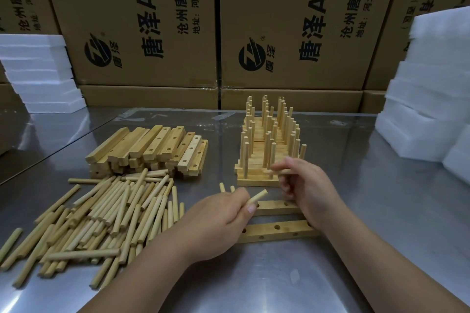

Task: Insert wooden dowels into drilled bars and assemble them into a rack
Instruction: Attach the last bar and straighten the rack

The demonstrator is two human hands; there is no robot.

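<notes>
Two drilled wooden bars lie side by side on the metal table: the near bar (277, 230) and the far bar (276, 207). My left hand (216, 223) holds several dowels (259, 195), whose tips stick out above the far bar's left end. My right hand (305, 185) hovers over the bars' right ends and pinches one dowel (284, 172) held level. Behind my hands stands a stack of assembled racks (267, 145) with upright dowels.
A loose heap of dowels (101, 216) covers the table's left front. A pile of drilled bars (152, 150) lies behind it. White foam slabs stand at far left (40, 76) and right (427, 99). Cardboard boxes (152, 23) wall off the back.
</notes>
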